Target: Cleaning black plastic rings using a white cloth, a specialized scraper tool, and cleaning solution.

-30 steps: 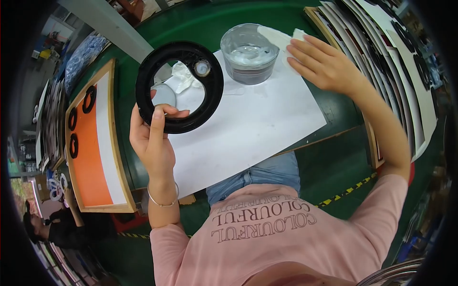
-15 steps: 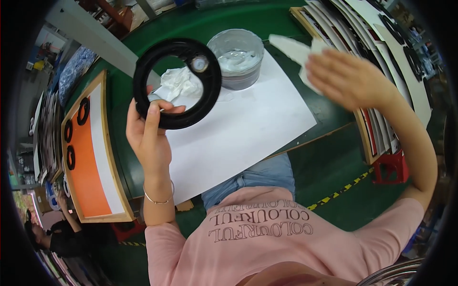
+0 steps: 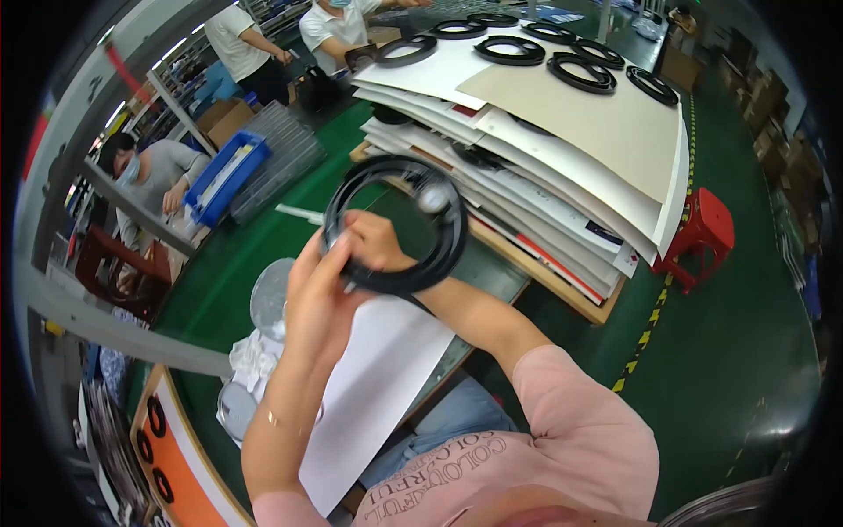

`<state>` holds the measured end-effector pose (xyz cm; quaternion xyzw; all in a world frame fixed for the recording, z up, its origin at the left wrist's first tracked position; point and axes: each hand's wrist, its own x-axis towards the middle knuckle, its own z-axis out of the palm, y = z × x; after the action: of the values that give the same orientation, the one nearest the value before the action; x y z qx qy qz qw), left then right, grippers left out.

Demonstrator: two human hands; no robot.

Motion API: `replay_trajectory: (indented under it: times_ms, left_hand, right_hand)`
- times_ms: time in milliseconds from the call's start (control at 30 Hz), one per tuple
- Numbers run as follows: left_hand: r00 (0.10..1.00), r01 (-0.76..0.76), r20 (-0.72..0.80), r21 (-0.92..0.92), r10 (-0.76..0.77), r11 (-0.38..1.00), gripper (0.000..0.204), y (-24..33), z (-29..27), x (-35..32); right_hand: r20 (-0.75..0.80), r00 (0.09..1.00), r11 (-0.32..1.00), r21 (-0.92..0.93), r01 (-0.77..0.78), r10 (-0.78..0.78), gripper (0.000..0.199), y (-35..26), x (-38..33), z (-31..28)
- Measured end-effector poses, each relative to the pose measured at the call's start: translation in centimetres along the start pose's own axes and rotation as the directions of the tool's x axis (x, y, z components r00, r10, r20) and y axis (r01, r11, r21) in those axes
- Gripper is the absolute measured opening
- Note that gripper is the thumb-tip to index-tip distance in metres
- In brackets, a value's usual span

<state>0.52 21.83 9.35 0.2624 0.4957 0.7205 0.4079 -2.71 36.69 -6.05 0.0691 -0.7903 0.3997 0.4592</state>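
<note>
My left hand [image 3: 323, 281] grips a black ring [image 3: 453, 235] by its near-left edge, holding it raised and tilted over the table. A round whitish disc [image 3: 432, 198] sits on the ring's upper right. Seen through the ring's opening, my right hand [image 3: 376, 239] is closed behind it. A thin white strip [image 3: 299, 213] pokes out left of the ring, in line with the right fingers, which appear to hold it; its other end is hidden. Beyond my left forearm are a clear plastic tub [image 3: 270, 300] and crumpled white tissue [image 3: 252, 360]. White paper [image 3: 378, 369] covers the table below.
A tall stack of boards [image 3: 606, 167] at the right bears several black rings [image 3: 509, 50]. Beside it stands a red stool [image 3: 702, 230]. A metal post and bar [image 3: 132, 329] cross the left. Co-workers and a blue bin [image 3: 226, 180] are further off. An orange-and-white board [image 3: 189, 474] carries black rings.
My view has swung up and to the right, toward the board stack. My right hand has come from the far right to behind the ring. The left still holds the ring.
</note>
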Motion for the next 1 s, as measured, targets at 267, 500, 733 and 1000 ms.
replay_trajectory:
  times_ms: [267, 500, 733, 1000]
  left_hand:
    - [0.988, 0.043, 0.153, -0.031, -0.037, 0.999, 0.017, -2.4, 12.8, 19.3]
    - [1.0, -0.011, -0.012, -0.158, 0.01, 0.987, 0.015, -1.4, 14.2, 25.0]
    - [0.997, 0.049, -0.048, -0.071, -0.053, 0.996, 0.019, -1.7, 13.9, 28.0]
    - [0.999, -0.047, 0.034, 0.363, 0.038, 0.931, 0.045, -2.7, 21.2, 31.8]
  right_hand:
    - [0.138, 0.899, 0.851, 0.287, -0.439, 0.417, 0.04, 2.9, -0.1, 3.3]
    - [-0.342, 0.936, 0.992, -0.065, -0.112, 0.083, 0.006, 1.8, -0.2, 1.5]
    - [-0.315, 0.948, 0.996, -0.066, -0.067, 0.043, 0.005, 1.6, -0.3, 1.6]
    - [-0.309, 0.865, 0.857, 0.464, -0.225, 0.395, 0.007, 10.2, -3.7, 4.6]
